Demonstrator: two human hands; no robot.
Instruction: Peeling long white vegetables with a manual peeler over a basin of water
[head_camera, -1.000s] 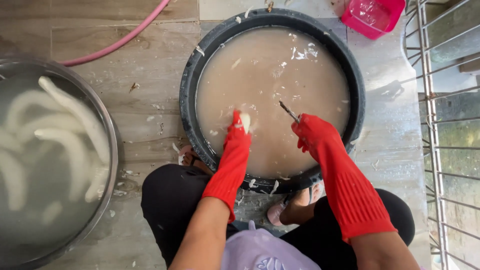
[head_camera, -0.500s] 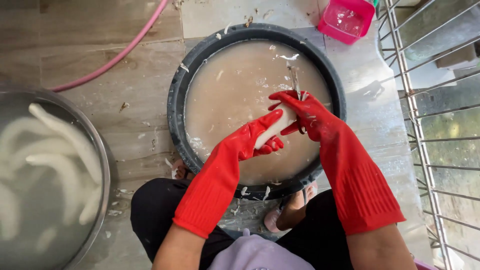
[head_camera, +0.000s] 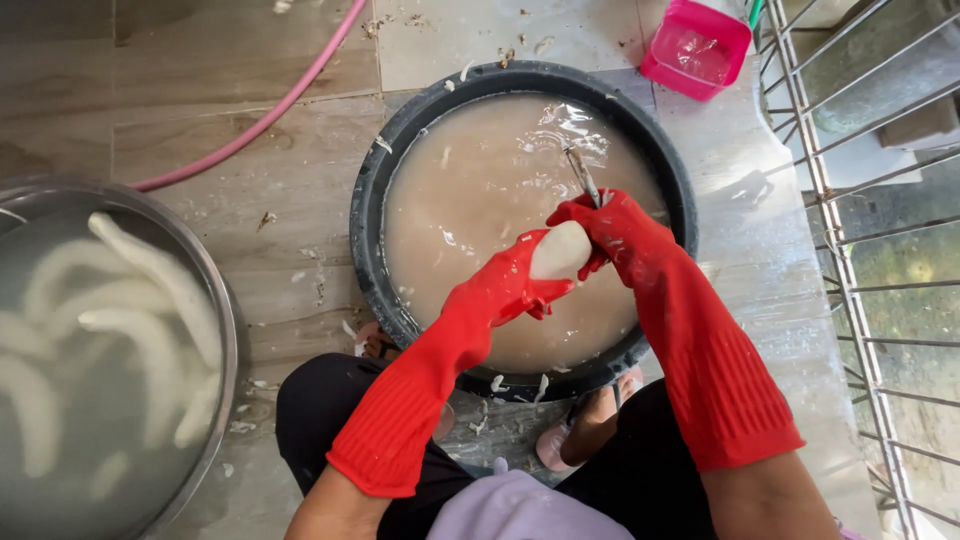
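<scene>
Both hands wear long red rubber gloves. My left hand (head_camera: 515, 280) grips a white peeled root (head_camera: 560, 250) above a black round tub (head_camera: 372, 200) full of murky brown water. My right hand (head_camera: 610, 225) touches the far end of the root and holds a thin knife (head_camera: 582, 177), whose blade points up and away over the water. White peel scraps float in the tub and cling to its rim.
A large metal basin (head_camera: 222, 320) at the left holds several white peeled roots in water. A pink hose (head_camera: 270, 112) crosses the tiled floor. A pink plastic container (head_camera: 696, 48) sits beyond the tub. A metal railing (head_camera: 850, 270) runs along the right.
My left hand lifted the white root out of the brown water and brought it up to my right hand with the knife. The root has turned in my grip since half a second ago.
</scene>
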